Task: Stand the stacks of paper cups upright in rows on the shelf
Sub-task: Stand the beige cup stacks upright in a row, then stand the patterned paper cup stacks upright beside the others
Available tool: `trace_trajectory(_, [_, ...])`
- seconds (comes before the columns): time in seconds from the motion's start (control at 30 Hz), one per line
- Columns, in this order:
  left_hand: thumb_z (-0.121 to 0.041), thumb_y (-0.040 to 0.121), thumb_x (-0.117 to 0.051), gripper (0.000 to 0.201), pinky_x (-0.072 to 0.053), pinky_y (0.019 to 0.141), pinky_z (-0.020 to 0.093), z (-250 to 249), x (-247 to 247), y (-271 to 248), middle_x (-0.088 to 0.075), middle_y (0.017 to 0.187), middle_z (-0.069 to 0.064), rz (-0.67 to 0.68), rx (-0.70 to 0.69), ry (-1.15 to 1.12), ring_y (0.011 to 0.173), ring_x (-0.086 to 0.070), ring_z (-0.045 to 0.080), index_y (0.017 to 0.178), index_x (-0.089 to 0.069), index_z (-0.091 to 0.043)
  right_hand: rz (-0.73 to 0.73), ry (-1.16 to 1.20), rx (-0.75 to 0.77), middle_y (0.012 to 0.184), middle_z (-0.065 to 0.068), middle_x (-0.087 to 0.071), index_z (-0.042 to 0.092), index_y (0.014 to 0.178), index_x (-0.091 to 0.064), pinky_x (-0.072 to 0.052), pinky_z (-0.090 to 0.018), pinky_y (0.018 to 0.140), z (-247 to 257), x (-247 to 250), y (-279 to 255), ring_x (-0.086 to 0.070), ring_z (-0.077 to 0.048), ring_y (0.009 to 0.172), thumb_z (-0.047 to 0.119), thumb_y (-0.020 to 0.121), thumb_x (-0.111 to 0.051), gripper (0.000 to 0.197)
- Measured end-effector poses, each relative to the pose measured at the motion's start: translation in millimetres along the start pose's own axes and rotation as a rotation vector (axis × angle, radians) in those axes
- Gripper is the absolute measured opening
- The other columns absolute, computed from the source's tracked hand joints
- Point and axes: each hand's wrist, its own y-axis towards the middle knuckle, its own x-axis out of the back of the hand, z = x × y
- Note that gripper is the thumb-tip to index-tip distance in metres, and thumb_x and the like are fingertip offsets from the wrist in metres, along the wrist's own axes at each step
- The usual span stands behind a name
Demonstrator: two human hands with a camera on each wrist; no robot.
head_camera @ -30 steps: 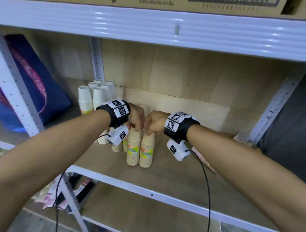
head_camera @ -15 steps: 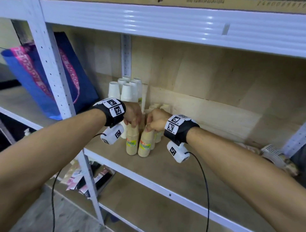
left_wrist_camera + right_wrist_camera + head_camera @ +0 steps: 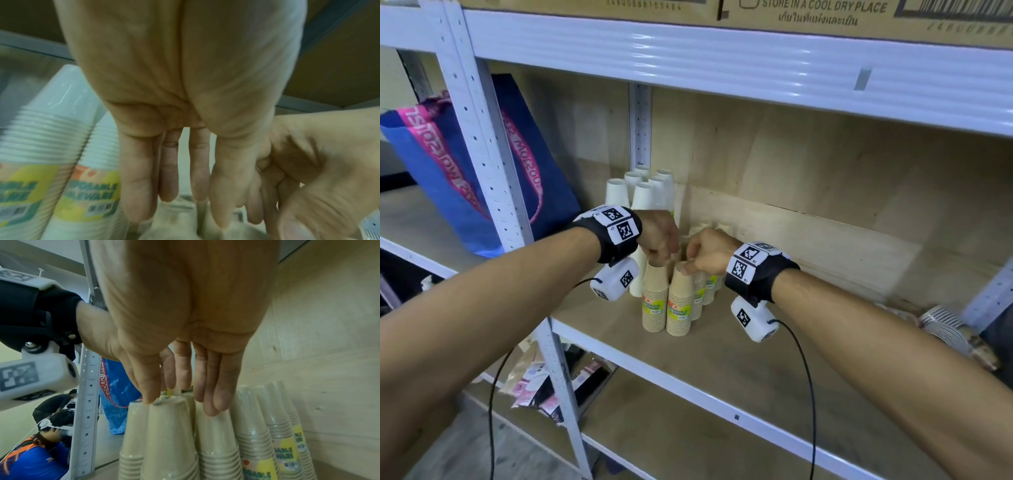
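Several brown paper-cup stacks (image 3: 680, 305) with yellow labels stand upside down in a tight cluster on the wooden shelf (image 3: 722, 363). White cup stacks (image 3: 643, 195) stand behind them to the left. My left hand (image 3: 659, 262) hangs over the front left brown stack (image 3: 655, 298), its fingers (image 3: 141, 186) straight down onto the cup tops. My right hand (image 3: 688, 269) is on the front right stack, thumb and straight fingers (image 3: 218, 399) touching the tops of the brown stacks (image 3: 170, 443). Both hands nearly meet above the cluster.
A white perforated upright (image 3: 482, 137) stands left of the cups, with a blue bag (image 3: 448, 164) beyond it. The shelf beam (image 3: 722, 58) above carries a cardboard box. A ribbed white item (image 3: 941, 325) lies far right on the shelf. A crouching person (image 3: 41, 459) is in the background.
The head view has swung right and closer, so the cups sit nearer the centre. Both hands stay on the tops of the two front brown stacks, which remain upright.
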Motion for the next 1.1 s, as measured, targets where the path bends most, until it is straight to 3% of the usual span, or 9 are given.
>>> trace_trajectory(0.1, [-0.015,0.076,-0.078,0.023,-0.056,0.079,0.033,-10,13,4,-0.071,0.092,0.001,-0.043,-0.038,-0.013,0.082,-0.065,0.019,0.098,-0.073,-0.018,-0.038,-0.009,-0.011,0.078,0.008,-0.059,0.012,0.095,-0.071,-0.041,-0.024,0.06,-7,13,-5,-0.057,-0.014,0.077,0.037,0.073,-0.082,0.035])
trace_trajectory(0.23, [-0.012,0.076,-0.074,0.025,-0.054,0.067,0.029,-33,22,19,-0.071,0.085,0.003,-0.089,-0.077,-0.011,0.072,-0.065,0.018,0.1,-0.072,-0.019,-0.095,-0.068,-0.09,0.095,0.003,-0.065,0.02,0.098,-0.071,-0.045,-0.024,0.065,-29,29,-15,-0.062,-0.017,0.087,0.03,0.075,-0.078,0.026])
trace_trajectory(0.37, [-0.02,0.072,-0.078,0.024,-0.056,0.067,0.031,-67,21,37,-0.07,0.091,0.002,-0.105,-0.145,-0.031,0.072,-0.064,0.018,0.094,-0.07,-0.027,-0.136,-0.079,-0.179,0.091,0.002,-0.066,0.021,0.096,-0.07,-0.04,-0.022,0.056,-66,47,-37,-0.063,-0.017,0.083,0.032,0.073,-0.079,0.026])
trace_trajectory(0.47, [-0.018,0.077,-0.076,0.027,-0.046,0.058,0.023,-96,16,55,-0.065,0.08,0.002,-0.089,-0.206,-0.043,0.059,-0.056,0.016,0.102,-0.068,-0.024,-0.164,-0.083,-0.26,0.096,0.003,-0.063,0.022,0.1,-0.069,-0.04,-0.025,0.063,-101,66,-56,-0.06,-0.017,0.088,0.037,0.074,-0.079,0.031])
trace_trajectory(0.57, [-0.021,0.078,-0.077,0.029,-0.044,0.057,0.022,-131,9,68,-0.062,0.082,0.001,-0.06,-0.28,-0.018,0.065,-0.055,0.017,0.105,-0.066,-0.024,-0.19,-0.071,-0.347,0.099,0.003,-0.062,0.021,0.099,-0.067,-0.044,-0.027,0.072,-138,85,-81,-0.061,-0.018,0.093,0.037,0.076,-0.078,0.031])
trace_trajectory(0.77, [-0.035,0.074,-0.08,0.032,-0.052,0.085,0.032,-197,-18,93,-0.059,0.097,-0.01,-0.018,-0.417,0.026,0.095,-0.061,0.015,0.102,-0.064,-0.035,-0.254,-0.106,-0.531,0.103,0.006,-0.056,0.026,0.093,-0.065,-0.043,-0.026,0.071,-206,107,-136,-0.058,-0.015,0.091,0.036,0.074,-0.078,0.025])
trace_trajectory(0.87, [-0.034,0.076,-0.079,0.034,-0.05,0.089,0.033,-228,-37,103,-0.052,0.093,-0.015,0.0,-0.491,0.053,0.098,-0.057,0.014,0.107,-0.065,-0.032,-0.267,-0.141,-0.623,0.104,0.003,-0.06,0.022,0.097,-0.067,-0.045,-0.025,0.072,-234,109,-165,-0.059,-0.014,0.09,0.032,0.075,-0.078,0.027])
trace_trajectory(1.0, [-0.031,0.077,-0.08,0.035,-0.051,0.082,0.029,-261,-66,107,-0.059,0.1,-0.006,0.044,-0.59,0.049,0.097,-0.06,0.016,0.108,-0.064,-0.03,-0.212,-0.221,-0.717,0.116,0.0,-0.062,0.022,0.106,-0.067,-0.046,-0.024,0.074,-270,100,-192,-0.06,-0.017,0.099,0.026,0.075,-0.075,0.032])
trace_trajectory(1.1, [-0.026,0.078,-0.079,0.042,-0.05,0.081,0.028,-280,-90,107,-0.057,0.109,-0.004,0.078,-0.645,0.054,0.1,-0.058,0.016,0.117,-0.063,-0.026,-0.158,-0.261,-0.78,0.133,-0.005,-0.057,0.022,0.129,-0.059,-0.047,-0.027,0.091,-284,93,-208,-0.056,-0.024,0.118,0.025,0.088,-0.065,0.042])
